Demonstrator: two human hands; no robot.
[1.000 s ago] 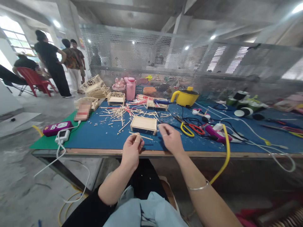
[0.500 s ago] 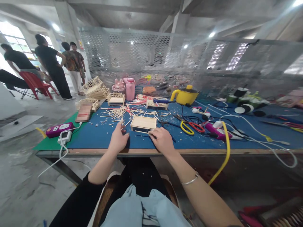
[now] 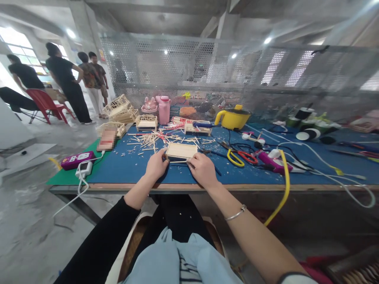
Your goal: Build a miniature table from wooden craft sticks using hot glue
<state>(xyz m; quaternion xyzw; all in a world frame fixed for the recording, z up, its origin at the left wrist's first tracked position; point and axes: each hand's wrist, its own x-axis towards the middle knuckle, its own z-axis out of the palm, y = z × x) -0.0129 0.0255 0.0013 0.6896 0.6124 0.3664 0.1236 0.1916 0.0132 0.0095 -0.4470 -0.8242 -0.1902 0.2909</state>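
A small pale wooden frame with a flat slatted top point(image 3: 181, 151) stands on the blue mat near the table's front edge. A thin wooden stick point(image 3: 178, 161) lies level along its near side. My right hand point(image 3: 201, 169) pinches the stick's right end beside the frame's front right corner. At the front left corner is my left hand point(image 3: 156, 165), its fingertips pressed together by the stick's left end and the frame. Behind the frame, loose sticks point(image 3: 151, 140) are heaped on the mat.
Yellow-handled pliers point(image 3: 235, 158), red-handled pliers point(image 3: 248, 157) and a purple power strip point(image 3: 274, 161) with cables lie to the right. Further back are a yellow pot point(image 3: 233, 118), a pink bottle point(image 3: 164, 110) and more wooden frames point(image 3: 147, 123). People stand at far left.
My left hand has moved from the loose sticks to the frame's front left corner. My right hand stays at the right with the stick, which now lies closer along the frame.
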